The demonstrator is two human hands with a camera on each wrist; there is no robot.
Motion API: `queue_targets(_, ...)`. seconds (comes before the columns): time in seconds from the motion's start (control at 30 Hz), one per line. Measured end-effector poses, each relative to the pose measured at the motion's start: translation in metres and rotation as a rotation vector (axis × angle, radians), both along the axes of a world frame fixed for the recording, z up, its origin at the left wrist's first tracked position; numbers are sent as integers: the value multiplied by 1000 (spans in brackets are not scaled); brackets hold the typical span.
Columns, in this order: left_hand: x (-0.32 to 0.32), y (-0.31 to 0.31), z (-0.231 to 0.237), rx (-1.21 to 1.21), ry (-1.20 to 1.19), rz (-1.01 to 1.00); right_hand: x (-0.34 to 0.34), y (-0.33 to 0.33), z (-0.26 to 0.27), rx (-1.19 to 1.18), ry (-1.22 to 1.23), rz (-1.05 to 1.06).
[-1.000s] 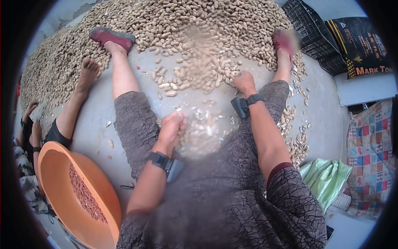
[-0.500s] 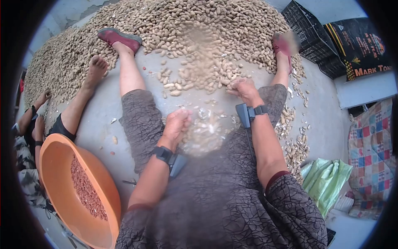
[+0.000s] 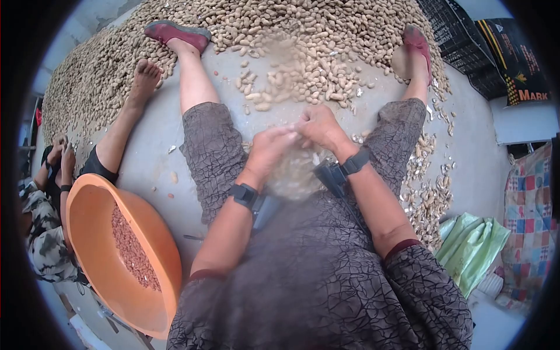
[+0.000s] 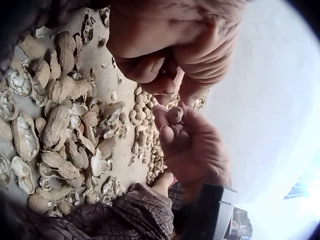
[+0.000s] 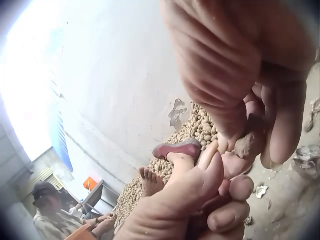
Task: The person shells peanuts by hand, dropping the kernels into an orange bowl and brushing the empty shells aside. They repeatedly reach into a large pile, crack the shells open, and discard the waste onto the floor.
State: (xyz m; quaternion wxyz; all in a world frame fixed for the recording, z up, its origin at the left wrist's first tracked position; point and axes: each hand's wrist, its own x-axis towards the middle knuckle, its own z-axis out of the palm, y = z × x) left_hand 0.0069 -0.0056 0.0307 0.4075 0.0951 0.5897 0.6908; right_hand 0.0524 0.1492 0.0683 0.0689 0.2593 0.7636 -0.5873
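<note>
My two hands meet over a heap of shells between my thighs. The right hand (image 3: 319, 127) pinches an unshelled peanut (image 5: 245, 145) between thumb and fingers; its tan end shows in the left wrist view too. Against it come the curled fingers of my left hand (image 3: 273, 153), its thumb right beside the peanut. A small reddish piece like a peanut kernel (image 5: 224, 188) shows between the left thumb and finger; the left palm is hidden. Below lie split, broken peanut shells (image 4: 60, 125).
Unshelled peanuts (image 3: 233, 29) are piled along the far side. An orange basin (image 3: 87, 233) with red kernels stands at left, near another person's bare foot (image 3: 144, 81). Black crates (image 3: 466, 52), a green sack (image 3: 472, 251) and more shells (image 3: 429, 186) lie at right.
My right hand has come back from the peanuts on the floor with one in its fingers. The left hand has risen slightly to meet it. The head view has shifted a little.
</note>
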Motion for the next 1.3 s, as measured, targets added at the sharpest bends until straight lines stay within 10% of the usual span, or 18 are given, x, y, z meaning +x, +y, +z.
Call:
queue_targets(0.33, 1, 0, 4, -6, -30, -20, 24, 6, -8, -371, 131, -84)
queue_targets(1.13, 3, -2, -17, -299, 564, -39, 23, -15, -37, 102, 258, 14)
queue_targets(1.3, 3, -1, -8, 22, 17, 117, 24, -14, -34, -517, 229, -226)
